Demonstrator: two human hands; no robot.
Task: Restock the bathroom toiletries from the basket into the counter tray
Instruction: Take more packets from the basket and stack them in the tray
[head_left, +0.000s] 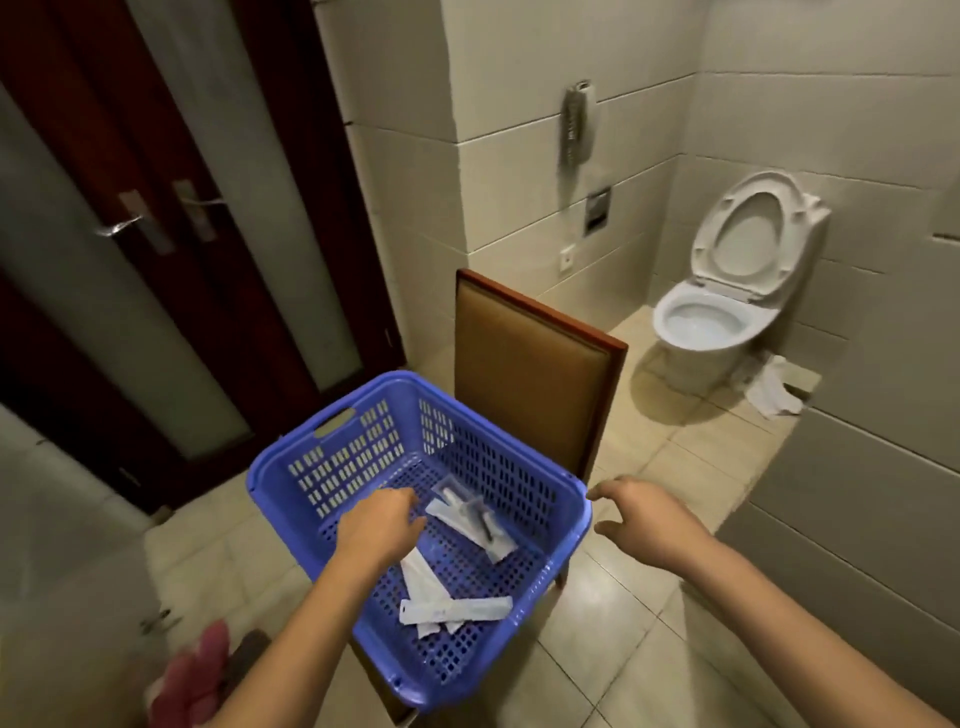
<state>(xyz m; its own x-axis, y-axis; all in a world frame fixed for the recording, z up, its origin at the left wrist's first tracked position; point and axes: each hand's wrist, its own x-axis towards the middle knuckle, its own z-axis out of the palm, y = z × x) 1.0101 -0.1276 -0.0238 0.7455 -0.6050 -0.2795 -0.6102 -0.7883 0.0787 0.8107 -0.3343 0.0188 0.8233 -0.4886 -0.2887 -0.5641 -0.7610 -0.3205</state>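
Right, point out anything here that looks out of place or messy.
A white cloth lies crumpled on the floor beside the toilet base. The blue basket rests on an upholstered chair, an odd thing to find in a bathroom. White sachets lie scattered loose in the basket.

You get no readable text, brand or number here. The white packets (457, 609) in the blue basket (524, 467) are too blurred to show any legible print. The wall phone (576, 127) is also too small and soft to read.
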